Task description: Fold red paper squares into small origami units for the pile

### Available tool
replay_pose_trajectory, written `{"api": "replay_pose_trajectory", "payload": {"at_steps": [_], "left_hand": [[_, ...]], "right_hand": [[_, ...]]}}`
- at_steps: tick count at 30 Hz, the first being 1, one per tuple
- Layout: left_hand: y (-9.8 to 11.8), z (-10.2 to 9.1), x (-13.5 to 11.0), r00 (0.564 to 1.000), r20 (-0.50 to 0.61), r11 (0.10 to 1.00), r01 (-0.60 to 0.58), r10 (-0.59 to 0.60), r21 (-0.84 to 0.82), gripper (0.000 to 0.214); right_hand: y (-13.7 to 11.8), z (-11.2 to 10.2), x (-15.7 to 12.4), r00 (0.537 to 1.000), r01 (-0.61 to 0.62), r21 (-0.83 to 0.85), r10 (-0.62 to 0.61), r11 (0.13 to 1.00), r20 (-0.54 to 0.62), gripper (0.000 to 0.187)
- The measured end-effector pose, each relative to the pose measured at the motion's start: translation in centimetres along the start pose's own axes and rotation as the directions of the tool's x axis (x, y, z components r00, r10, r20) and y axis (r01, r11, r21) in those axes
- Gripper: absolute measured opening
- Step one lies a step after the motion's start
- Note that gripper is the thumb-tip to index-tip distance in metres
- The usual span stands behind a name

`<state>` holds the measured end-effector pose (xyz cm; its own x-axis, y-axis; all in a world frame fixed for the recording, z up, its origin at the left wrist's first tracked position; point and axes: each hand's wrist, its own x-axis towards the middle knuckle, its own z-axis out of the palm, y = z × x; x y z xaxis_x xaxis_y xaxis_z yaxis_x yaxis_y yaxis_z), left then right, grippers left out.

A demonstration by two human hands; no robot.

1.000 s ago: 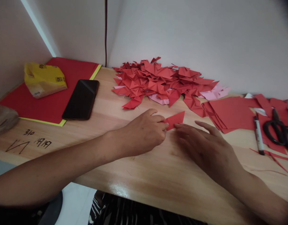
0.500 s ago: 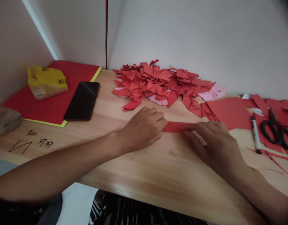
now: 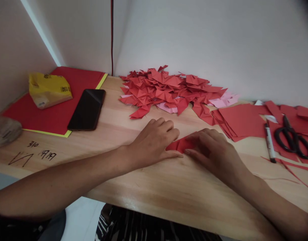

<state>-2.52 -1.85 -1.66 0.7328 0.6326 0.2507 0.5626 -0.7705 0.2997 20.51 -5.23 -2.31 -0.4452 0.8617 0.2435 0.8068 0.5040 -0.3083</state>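
1. One small red paper piece lies on the worktop between both hands, a crease showing across its visible part.
2. The left hand grasps its left end, fingers curled above and thumb stretched along the near edge, probably to keep that side steady.
3. The right hand has its grip on the other end, fingers bent over the paper and thumb tip at the near edge; this likely lets both hands press against the hard surface. The fingers hide much of the paper, so its full shape cannot be told.
4. Behind, a pile of folded paper, mostly red with some pink, sits against the wall, seemingly to stay out of the hands' way.
5. Flat red sheets lie near the right hand, perhaps for easy reach; a marker and scissors rest beyond.
6. A phone lies on the left, partly on large red sheets.
7. Half a second earlier, the paper stretches as a straight strip between wider-set hands; now they are closer, thumbs nearly meeting.
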Motion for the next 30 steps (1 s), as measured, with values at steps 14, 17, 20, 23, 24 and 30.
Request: {"api": "replay_pose_trajectory", "payload": {"at_steps": [14, 17, 20, 23, 24, 30], "left_hand": [[0.92, -0.12, -0.21, 0.994, 0.039, 0.994, -0.100, 0.102, -0.048, 0.040], [0.88, 0.00, -0.28, 0.992, 0.016, 0.991, -0.126, 0.127, -0.044, 0.036], [0.79, 0.01, -0.25, 0.991, -0.018, 0.991, -0.134, 0.134, -0.027, 0.027], [0.62, 0.12, -0.14, 0.984, -0.101, 0.989, -0.146, 0.147, 0.015, 0.013], [0.54, 0.20, -0.10, 0.979, -0.134, 0.988, -0.153, 0.156, 0.036, 0.011], [0.21, 0.57, -0.11, 0.950, -0.207, 0.966, -0.202, 0.234, 0.162, 0.016]], "right_hand": [[-0.82, -0.46, -0.04, 0.996, 0.028, 0.130, -0.039, 0.991, 0.083, 0.016], [-0.94, -0.34, -0.11, 0.997, 0.012, 0.148, -0.024, 0.989, 0.078, 0.008], [-0.95, -0.16, -0.17, 0.998, -0.034, 0.179, 0.023, 0.983, 0.063, 0.007], [-0.84, 0.05, -0.19, 0.997, -0.075, 0.202, 0.072, 0.977, 0.020, 0.008], [-0.80, 0.11, -0.19, 0.997, -0.071, 0.199, 0.073, 0.977, -0.003, 0.008], [-0.87, 0.49, -0.24, 0.991, 0.081, 0.096, -0.070, 0.992, -0.113, 0.005]]}}
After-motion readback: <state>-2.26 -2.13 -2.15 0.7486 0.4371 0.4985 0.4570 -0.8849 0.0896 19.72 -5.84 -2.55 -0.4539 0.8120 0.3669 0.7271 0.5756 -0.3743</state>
